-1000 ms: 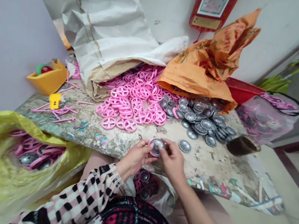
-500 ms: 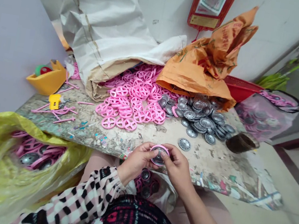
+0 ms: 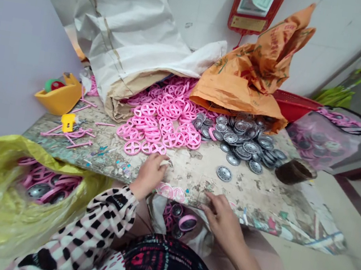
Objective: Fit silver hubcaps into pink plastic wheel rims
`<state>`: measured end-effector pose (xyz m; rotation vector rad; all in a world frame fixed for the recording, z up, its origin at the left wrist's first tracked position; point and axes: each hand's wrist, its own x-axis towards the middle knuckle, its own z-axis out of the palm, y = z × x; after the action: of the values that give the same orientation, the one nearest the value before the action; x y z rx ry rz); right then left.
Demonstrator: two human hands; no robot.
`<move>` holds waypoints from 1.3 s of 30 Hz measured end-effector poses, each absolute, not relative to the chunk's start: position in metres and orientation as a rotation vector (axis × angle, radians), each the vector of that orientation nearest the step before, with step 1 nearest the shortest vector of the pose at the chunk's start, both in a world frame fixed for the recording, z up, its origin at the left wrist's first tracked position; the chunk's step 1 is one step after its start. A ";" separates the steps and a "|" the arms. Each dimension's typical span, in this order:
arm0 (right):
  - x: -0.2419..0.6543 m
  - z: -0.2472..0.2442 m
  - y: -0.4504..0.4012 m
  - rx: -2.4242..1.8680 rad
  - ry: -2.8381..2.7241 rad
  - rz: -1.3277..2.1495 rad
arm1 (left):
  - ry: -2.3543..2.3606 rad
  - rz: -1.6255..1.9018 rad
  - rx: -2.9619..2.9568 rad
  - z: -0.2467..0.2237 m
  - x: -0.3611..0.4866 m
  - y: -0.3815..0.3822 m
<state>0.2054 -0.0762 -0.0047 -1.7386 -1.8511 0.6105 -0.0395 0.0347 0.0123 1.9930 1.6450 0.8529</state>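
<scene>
The nearest piece is a pink ring (image 3: 187,222) with a dark metal disc seated in it, lying loose in the white bag (image 3: 198,236) at your lap, in neither hand. More discs and pink rings sit under it in that bag. Two pink wheels (image 3: 167,191) lie flat at the near edge of the table (image 3: 259,202), between your hands.

L hand (image 3: 149,175): fingers curled down on the tabletop, just short of the pile of pink wheels (image 3: 162,123). Small pale bit at the fingertips (image 3: 164,163), can't tell if it's held. R hand (image 3: 222,219): open, fingers spread, resting at the table edge, holding nothing.

Metal discs (image 3: 244,143) heaped to the right of the pink pile, one lone disc (image 3: 224,174) apart on the table. Behind: white sack (image 3: 123,21), orange sack (image 3: 240,80), red basket (image 3: 295,105). Far R: clear bag (image 3: 323,139) of discs + rings, brown cup (image 3: 294,172). Far L: yellow bag (image 3: 20,192) of the same parts, yellow scoop (image 3: 59,95), pink rods (image 3: 79,139).
</scene>
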 end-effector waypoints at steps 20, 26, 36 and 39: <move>0.249 0.016 0.007 -2.325 -2.204 -0.188 | 1.540 0.422 2.194 0.016 -0.027 0.030; 0.253 0.011 -0.004 -2.141 -1.518 0.260 | 1.481 0.366 2.058 0.020 -0.015 0.039; 0.157 0.011 -0.044 -1.494 -1.284 0.746 | 0.861 0.648 0.688 0.026 0.007 0.008; 0.150 0.015 -0.048 -1.506 -1.444 0.554 | 0.809 0.740 0.630 0.031 0.009 -0.001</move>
<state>0.1501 -0.0478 0.0149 -1.5056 -1.4443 0.5536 0.0087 -0.0006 0.0309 0.6303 0.8090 0.7403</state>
